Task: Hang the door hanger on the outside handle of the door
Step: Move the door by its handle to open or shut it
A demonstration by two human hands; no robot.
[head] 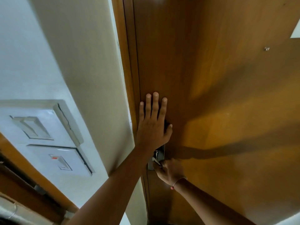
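Head camera, nearest first: the right hand [168, 172], at about five o'clock, has its grip curled around the door handle [156, 161] on a metal lock plate [159, 153], a thin band [178, 181] at its wrist. Just beyond, toward twelve o'clock, the left hand [153, 125] lies flat on the wooden door [211, 78], fingers spread, empty. At nine o'clock, wall switches [48, 143] sit beside the frame. I cannot find the door hanger anywhere in view.
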